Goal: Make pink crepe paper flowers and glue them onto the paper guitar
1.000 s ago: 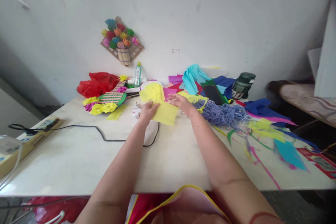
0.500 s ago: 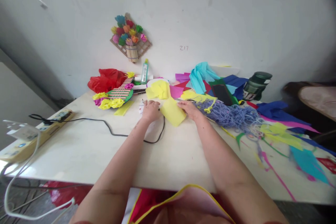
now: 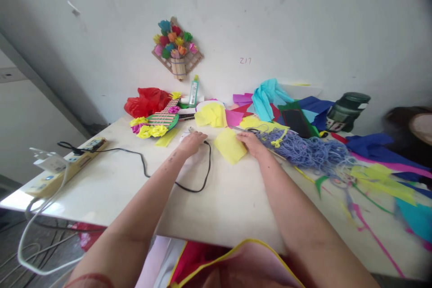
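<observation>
My right hand point(image 3: 250, 143) pinches the right edge of a yellow crepe-paper piece point(image 3: 230, 146), which is lying on or just over the table. To its left, my left hand point(image 3: 192, 142) is curled over a white object with a black cord point(image 3: 186, 132). The hand hides most of that object, so its kind is not clear. A gap separates the left fingers from the yellow piece. Behind both hands lies a folded stack of yellow paper point(image 3: 211, 115). Scissors point(image 3: 252, 131) partly show just beyond my right hand.
Tangled purple yarn point(image 3: 297, 146) and coloured paper spread to the right, near a dark phone point(image 3: 297, 122) and a green jar point(image 3: 347, 110). A flower-decorated stick craft point(image 3: 158, 121) and a glue bottle point(image 3: 193, 92) are behind left. The cord point(image 3: 202, 180) loops towards a power strip point(image 3: 67, 164).
The view has turned slightly left. My left hand has drawn away leftward from the yellow piece, widening the gap. My right hand keeps its hold on the paper.
</observation>
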`<state>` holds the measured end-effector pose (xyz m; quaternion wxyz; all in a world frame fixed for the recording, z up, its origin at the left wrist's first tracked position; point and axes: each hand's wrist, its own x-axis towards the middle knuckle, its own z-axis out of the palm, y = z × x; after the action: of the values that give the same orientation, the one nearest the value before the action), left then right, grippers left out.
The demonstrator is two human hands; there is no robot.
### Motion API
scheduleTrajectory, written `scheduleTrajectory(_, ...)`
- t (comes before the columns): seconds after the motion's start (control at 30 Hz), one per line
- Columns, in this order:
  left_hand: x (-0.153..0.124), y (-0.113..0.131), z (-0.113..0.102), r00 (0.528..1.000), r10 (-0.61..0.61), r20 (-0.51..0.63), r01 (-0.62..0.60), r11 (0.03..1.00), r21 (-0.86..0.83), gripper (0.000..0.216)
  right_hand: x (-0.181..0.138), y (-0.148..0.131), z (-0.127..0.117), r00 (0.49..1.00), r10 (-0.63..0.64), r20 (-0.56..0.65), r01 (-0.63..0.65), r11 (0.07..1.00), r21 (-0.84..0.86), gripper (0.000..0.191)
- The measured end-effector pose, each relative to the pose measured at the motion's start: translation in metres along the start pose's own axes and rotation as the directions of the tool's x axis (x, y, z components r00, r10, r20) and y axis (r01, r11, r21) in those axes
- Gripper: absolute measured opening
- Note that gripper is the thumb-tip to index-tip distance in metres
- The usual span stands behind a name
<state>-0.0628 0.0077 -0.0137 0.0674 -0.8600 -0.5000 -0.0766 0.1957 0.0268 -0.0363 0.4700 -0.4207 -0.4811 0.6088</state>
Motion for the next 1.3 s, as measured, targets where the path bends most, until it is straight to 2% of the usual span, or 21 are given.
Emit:
scheduleTrajectory(0.23, -0.023, -0.039, 0.007, 0.986, 0.131, -0.107, -0.143, 0.983, -0.113, 0.044, 0.002, 0.004, -0.002, 1.000, -0.017, -0.010, 0.017, 1.000, 0.019, 0.027)
scheduleTrajectory(0.43, -0.036, -0.058, 0.001, 0.984, 0.157, -0.080, -0.169, 0.972, -0.164, 0.047, -0.001, 0.003, -0.001, 0.999, -0.030, -0.033, 0.031, 0.999, 0.034, 0.028)
scheduleTrajectory(0.7, -0.047, -0.049, -0.025, 0.996, 0.021, 0.090, -0.001, 0.975, -0.223, 0.067, 0.000, 0.005, 0.002, 0.997, -0.041, -0.059, 0.039, 0.999, -0.030, 0.021)
scheduleTrajectory(0.77, -0.041, -0.042, -0.035, 0.996, 0.006, 0.084, 0.018, 0.960, -0.278, 0.065, 0.001, 0.005, 0.003, 0.997, -0.046, -0.066, 0.043, 0.998, -0.048, 0.021)
scheduleTrajectory(0.83, -0.030, -0.031, -0.042, 0.997, -0.059, 0.041, 0.070, 0.927, -0.367, 0.059, 0.002, 0.006, 0.003, 0.997, -0.051, -0.061, 0.048, 0.998, -0.047, 0.023)
scheduleTrajectory(0.9, -0.012, -0.014, -0.044, 0.987, -0.155, -0.034, 0.109, 0.820, -0.561, 0.051, 0.003, 0.006, 0.002, 0.997, -0.055, -0.053, 0.054, 0.998, -0.015, 0.025)
scheduleTrajectory(0.93, -0.002, -0.003, -0.042, 0.971, -0.227, -0.075, 0.109, 0.701, -0.705, 0.048, 0.003, 0.006, 0.002, 0.997, -0.058, -0.057, 0.059, 0.998, 0.014, 0.026)
scheduleTrajectory(1.0, 0.018, 0.024, -0.034, 0.912, -0.396, -0.110, 0.033, 0.337, -0.941, 0.046, 0.004, 0.006, -0.001, 0.994, -0.066, -0.091, 0.075, 0.993, 0.094, 0.028)
scheduleTrajectory(1.03, 0.028, 0.039, -0.027, 0.883, -0.462, -0.081, -0.020, 0.134, -0.991, 0.045, 0.004, 0.006, -0.002, 0.991, -0.070, -0.115, 0.086, 0.987, 0.136, 0.029)
scheduleTrajectory(1.07, 0.035, 0.054, -0.020, 0.861, -0.508, -0.021, -0.052, -0.047, -0.998, 0.044, 0.004, 0.006, -0.004, 0.987, -0.074, -0.139, 0.098, 0.980, 0.174, 0.030)
scheduleTrajectory(1.1, 0.042, 0.068, -0.013, 0.840, -0.541, 0.049, -0.064, -0.188, -0.980, 0.043, 0.004, 0.005, -0.005, 0.984, -0.079, -0.161, 0.112, 0.972, 0.206, 0.031)
scheduleTrajectory(1.13, 0.046, 0.079, -0.005, 0.807, -0.579, 0.114, -0.069, -0.285, -0.956, 0.042, 0.004, 0.005, -0.007, 0.980, -0.084, -0.180, 0.125, 0.966, 0.228, 0.032)
scheduleTrajectory(1.2, 0.049, 0.095, 0.010, 0.745, -0.630, 0.219, -0.044, -0.375, -0.926, 0.039, 0.004, 0.004, -0.009, 0.973, -0.096, -0.210, 0.147, 0.958, 0.246, 0.032)
scheduleTrajectory(1.27, 0.046, 0.098, 0.022, 0.681, -0.682, 0.266, -0.015, -0.376, -0.926, 0.037, 0.004, 0.003, -0.011, 0.968, -0.104, -0.229, 0.162, 0.955, 0.249, 0.032)
scheduleTrajectory(1.3, 0.044, 0.097, 0.027, 0.662, -0.706, 0.251, -0.008, -0.341, -0.940, 0.036, 0.004, 0.003, -0.011, 0.967, -0.106, -0.232, 0.165, 0.954, 0.249, 0.032)
